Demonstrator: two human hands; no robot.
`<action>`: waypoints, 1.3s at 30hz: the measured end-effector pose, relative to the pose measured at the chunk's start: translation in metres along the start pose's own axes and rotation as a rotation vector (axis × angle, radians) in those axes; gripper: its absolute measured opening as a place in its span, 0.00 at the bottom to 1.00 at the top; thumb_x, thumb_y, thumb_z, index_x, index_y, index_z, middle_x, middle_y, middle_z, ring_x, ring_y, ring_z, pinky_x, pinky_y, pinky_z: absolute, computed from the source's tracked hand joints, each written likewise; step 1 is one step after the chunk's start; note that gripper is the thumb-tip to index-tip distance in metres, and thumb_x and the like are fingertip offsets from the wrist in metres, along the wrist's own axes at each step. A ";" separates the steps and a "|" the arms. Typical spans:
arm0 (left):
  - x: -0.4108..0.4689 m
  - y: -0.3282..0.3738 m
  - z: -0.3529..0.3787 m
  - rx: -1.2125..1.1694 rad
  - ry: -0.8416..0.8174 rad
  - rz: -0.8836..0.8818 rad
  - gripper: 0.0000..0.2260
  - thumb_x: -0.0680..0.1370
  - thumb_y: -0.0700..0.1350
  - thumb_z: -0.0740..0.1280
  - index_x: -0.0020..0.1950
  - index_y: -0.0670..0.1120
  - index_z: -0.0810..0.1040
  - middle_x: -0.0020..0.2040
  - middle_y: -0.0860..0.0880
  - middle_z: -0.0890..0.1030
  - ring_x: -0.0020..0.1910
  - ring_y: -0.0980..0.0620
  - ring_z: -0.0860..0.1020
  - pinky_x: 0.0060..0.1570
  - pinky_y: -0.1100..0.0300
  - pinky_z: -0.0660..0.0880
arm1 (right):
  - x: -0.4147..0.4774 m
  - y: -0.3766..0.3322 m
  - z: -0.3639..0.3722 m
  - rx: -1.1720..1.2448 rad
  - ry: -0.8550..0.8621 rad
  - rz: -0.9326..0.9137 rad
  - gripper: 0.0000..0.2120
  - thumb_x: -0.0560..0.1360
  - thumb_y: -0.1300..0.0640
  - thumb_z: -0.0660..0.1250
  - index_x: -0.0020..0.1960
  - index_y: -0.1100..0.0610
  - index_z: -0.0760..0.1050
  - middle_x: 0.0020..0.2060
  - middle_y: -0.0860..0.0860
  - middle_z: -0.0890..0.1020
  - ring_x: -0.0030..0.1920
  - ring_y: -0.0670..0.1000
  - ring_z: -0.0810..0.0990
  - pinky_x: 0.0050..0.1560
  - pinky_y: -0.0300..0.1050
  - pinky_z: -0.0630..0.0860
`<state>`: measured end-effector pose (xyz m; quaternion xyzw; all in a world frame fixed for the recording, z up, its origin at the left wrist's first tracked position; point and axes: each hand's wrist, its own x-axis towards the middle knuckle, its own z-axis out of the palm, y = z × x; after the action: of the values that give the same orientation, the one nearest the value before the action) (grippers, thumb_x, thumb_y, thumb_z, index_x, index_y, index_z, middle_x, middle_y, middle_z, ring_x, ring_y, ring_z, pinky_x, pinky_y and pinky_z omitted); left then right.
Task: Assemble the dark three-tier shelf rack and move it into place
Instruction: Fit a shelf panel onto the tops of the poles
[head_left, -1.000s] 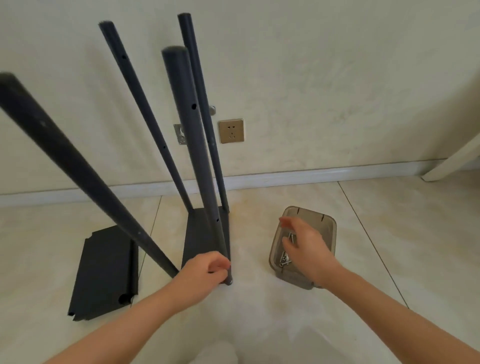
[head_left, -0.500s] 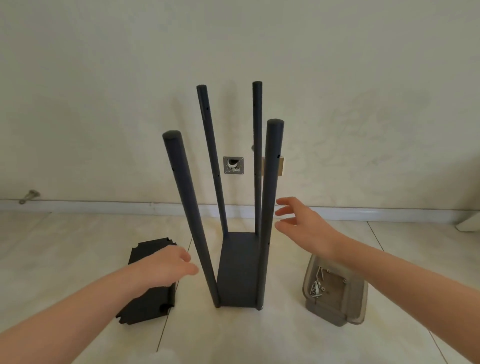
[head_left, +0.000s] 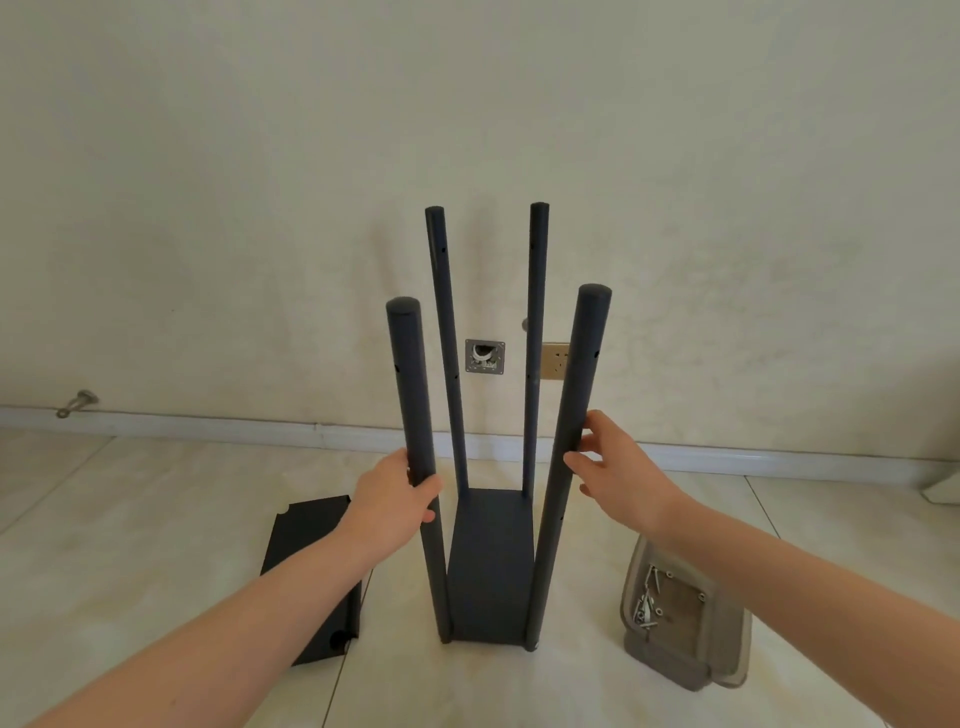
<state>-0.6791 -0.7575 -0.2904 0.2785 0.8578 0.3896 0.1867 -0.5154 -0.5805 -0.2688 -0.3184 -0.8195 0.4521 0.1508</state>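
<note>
— Cream tiles are covering the floor (head_left: 156, 519). What is lying on them at the left?
— A small metal fitting (head_left: 78, 404) is sitting at the skirting, far left. Nearer, a loose shelf panel (head_left: 311, 561) is lying flat on the tiles, dark, with the left forearm crossing over part of it.
— And the left hand (head_left: 395, 493)?
— It is gripping the near-left post (head_left: 413, 395) about midway up, with fingers and thumb curled round it.
— Where is the rack (head_left: 535, 312) standing?
— It is standing upright at the centre, close to the far wall, between the loose panel and the tray. A bottom shelf (head_left: 491, 561) is sitting at floor level, and the two far posts (head_left: 444, 338) and two near posts are rising from its corners.
— Anything showing behind it?
— An open wall box (head_left: 484, 357) and a brass-coloured socket (head_left: 556, 361) are showing on the wall between the posts.
— The right hand (head_left: 618, 467)?
— It is lying against the near-right post (head_left: 576, 415), with the fingers spread and fairly straight. The fingertips (head_left: 589, 434) are touching the post's right side, and the hand is not closing round it.
— Far right?
— A greyish tray (head_left: 670, 657) is sitting on the floor near the rack, not touching it, with loose screws (head_left: 649, 603) lying inside.
</note>
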 end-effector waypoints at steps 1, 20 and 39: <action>0.000 -0.001 0.001 0.000 0.018 0.005 0.18 0.82 0.47 0.66 0.71 0.45 0.71 0.60 0.49 0.78 0.40 0.57 0.82 0.36 0.70 0.76 | -0.002 0.001 0.001 -0.004 0.003 -0.008 0.11 0.83 0.58 0.60 0.62 0.47 0.64 0.57 0.45 0.74 0.54 0.48 0.77 0.52 0.40 0.76; -0.007 -0.017 -0.029 0.078 0.155 0.151 0.18 0.83 0.46 0.65 0.71 0.44 0.69 0.62 0.47 0.77 0.40 0.57 0.80 0.33 0.71 0.74 | -0.073 -0.031 0.017 -0.116 -0.132 -0.194 0.21 0.79 0.52 0.66 0.69 0.45 0.64 0.51 0.39 0.78 0.47 0.42 0.80 0.41 0.27 0.74; 0.006 -0.029 -0.036 0.090 0.166 0.039 0.17 0.82 0.44 0.66 0.70 0.43 0.72 0.63 0.43 0.80 0.41 0.56 0.79 0.36 0.68 0.72 | -0.089 -0.058 0.065 -0.054 -0.265 -0.246 0.10 0.77 0.50 0.69 0.51 0.44 0.67 0.44 0.37 0.76 0.41 0.43 0.79 0.40 0.30 0.74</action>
<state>-0.7126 -0.7902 -0.2909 0.2701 0.8813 0.3760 0.0945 -0.5059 -0.7032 -0.2525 -0.1572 -0.8767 0.4462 0.0872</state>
